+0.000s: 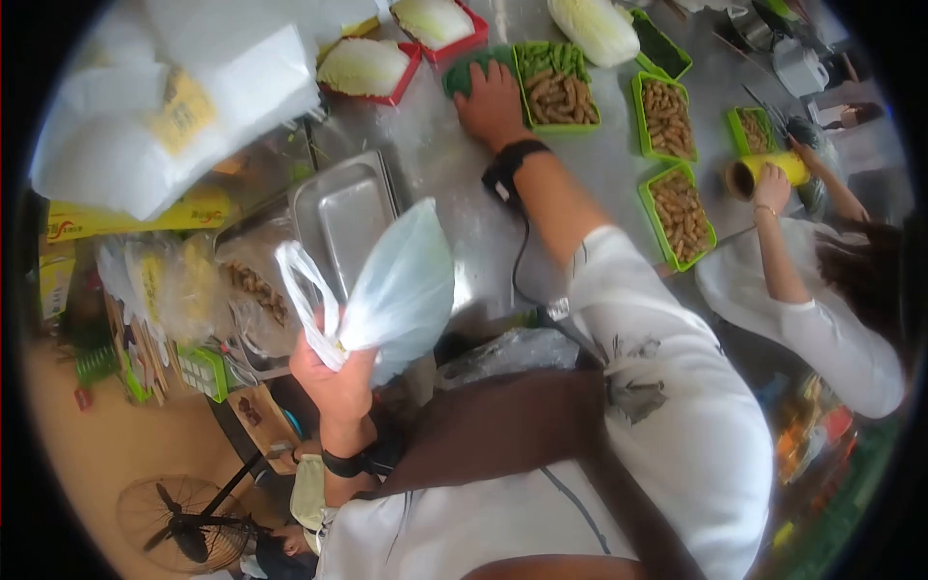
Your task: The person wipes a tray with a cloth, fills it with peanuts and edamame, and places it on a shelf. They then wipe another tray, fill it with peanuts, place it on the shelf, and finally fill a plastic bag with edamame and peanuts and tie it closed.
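Observation:
My left hand (pixel 333 377) is closed around the gathered neck of a white plastic bag (pixel 411 275). The bag's handle loops stick up past my fingers, and its body hangs out to the right. My right hand (pixel 491 101) reaches across the steel table and rests with curled fingers on a bunched dark green cloth (pixel 466 72). Just right of that hand stands a green tray (pixel 564 128) holding green pods and brown, peanut-like pieces. Red trays (pixel 404 79) with pale cabbage pieces sit to its left.
More green trays (pixel 713 232) of brown pieces line the right side, near a whole cabbage (pixel 594 31). A co-worker (pixel 802 271) there holds a yellow roll (pixel 773 174). White bags (pixel 232 106), a steel pan (pixel 345 217) and a fan (pixel 184 527) lie leftward.

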A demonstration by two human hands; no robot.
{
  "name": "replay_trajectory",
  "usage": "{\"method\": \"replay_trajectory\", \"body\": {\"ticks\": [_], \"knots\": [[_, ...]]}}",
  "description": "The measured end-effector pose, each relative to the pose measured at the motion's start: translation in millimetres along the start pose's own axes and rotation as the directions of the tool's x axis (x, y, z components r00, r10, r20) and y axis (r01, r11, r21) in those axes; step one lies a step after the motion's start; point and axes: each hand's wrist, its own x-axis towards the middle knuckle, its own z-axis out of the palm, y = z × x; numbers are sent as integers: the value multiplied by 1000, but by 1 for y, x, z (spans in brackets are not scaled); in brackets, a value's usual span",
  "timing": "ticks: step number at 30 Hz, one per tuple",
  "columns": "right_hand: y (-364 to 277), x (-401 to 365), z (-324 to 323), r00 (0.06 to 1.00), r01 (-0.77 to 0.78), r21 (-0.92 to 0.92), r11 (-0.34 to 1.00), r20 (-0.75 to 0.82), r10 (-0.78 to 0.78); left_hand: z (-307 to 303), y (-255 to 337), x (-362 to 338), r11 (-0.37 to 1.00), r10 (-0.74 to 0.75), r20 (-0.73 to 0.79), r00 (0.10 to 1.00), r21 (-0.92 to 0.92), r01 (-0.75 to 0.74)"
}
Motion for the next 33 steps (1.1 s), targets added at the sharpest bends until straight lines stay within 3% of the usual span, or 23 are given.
{"method": "replay_trajectory", "body": {"ticks": [1,2,4,6,11,13,14,15,16,17,18,19,21,23,24,26,28,29,30,31,33], "knots": [[-1,-3,-3,1000,-14,-5,1000,23,14,0,-1,-1,999,39,-25,999,7,-39],[-2,-9,-8,995,52,25,998,83,-54,0,4,-1,998,-63,-51,997,-15,62],[-2,-31,-23,984,113,45,993,133,-118,2,-1,3,986,-56,-49,997,-161,48],[-15,-89,-55,921,290,199,936,206,-329,14,-2,13,978,-90,-69,994,-197,75],[3,-179,-140,769,320,441,839,396,-502,59,4,43,937,-141,-66,988,-332,111],[38,-187,-152,819,316,348,883,370,-439,81,-2,57,931,-127,0,992,-345,119],[54,-181,-157,889,161,301,940,369,-270,89,-9,66,933,-93,34,995,-346,99],[73,-177,-155,944,38,180,983,316,-94,105,-10,73,932,-152,37,988,-327,155],[99,-171,-141,979,-45,40,998,203,36,116,-17,81,968,-143,51,988,-200,151],[107,-163,-136,982,-127,18,992,141,123,130,-25,87,1000,-7,3,1000,6,7],[102,-156,-137,981,-75,-44,996,178,81,144,-50,98,997,-18,0,1000,-80,18],[95,-160,-135,982,-28,-64,998,185,39,158,-58,102,993,108,-86,990,-34,-111],[66,-174,-135,955,99,27,995,277,-103,173,-87,115,991,76,56,996,-111,-69],[29,-191,-130,901,217,82,973,367,-232,164,-86,110,987,20,142,990,157,-42],[16,-191,-130,897,234,95,968,362,-253,160,-76,104,986,27,121,992,160,-47],[-15,-199,-129,822,280,173,944,464,-329,122,-57,85,927,188,191,963,289,-238],[-29,-194,-136,789,320,208,924,482,-382,64,-47,71,837,424,101,900,336,-432],[-35,-187,-139,764,345,237,908,491,-418,26,-42,63,718,512,61,857,517,-466],[-39,-179,-146,763,353,238,905,487,-425,-12,-45,53,622,517,0,856,688,-375],[-42,-170,-158,744,285,225,932,561,-363,-43,-49,41,573,436,-98,895,797,-192],[-53,-146,-174,740,181,259,949,599,-305,-91,-79,27,410,363,-312,878,900,150]]}}
